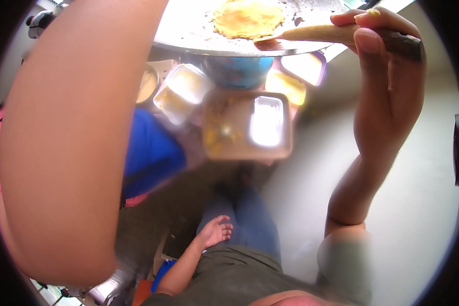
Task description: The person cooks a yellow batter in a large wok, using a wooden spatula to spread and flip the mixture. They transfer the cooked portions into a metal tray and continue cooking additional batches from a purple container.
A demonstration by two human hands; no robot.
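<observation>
A pale surface (403, 168), wall or floor being hard to tell, is being seen to the right of a round pan (214, 52), which is being used as the landmark here. On the pan, a flat yellow pancake (247, 19) is being cooked or warmed, apparently. A wooden spatula (321, 33) is being held by the right hand (385, 38), clamped around its dark end just beyond the pan's right side. The long axis is being kept nearly sideways, the tip being pointed left at the pancake's near edge; whether contact is being made cannot be told. The pancake is thus lying to the left of the right hand, the nearer one. The left hand (217, 232) is being rested empty, fingers apart, over the lap, well below the pan. Near the pan's lower rim, a blue vessel (239, 74) and a tan tray (227, 109) are being kept. Left of the pan, a co-worker's forearm (81, 143) is being extended.
</observation>
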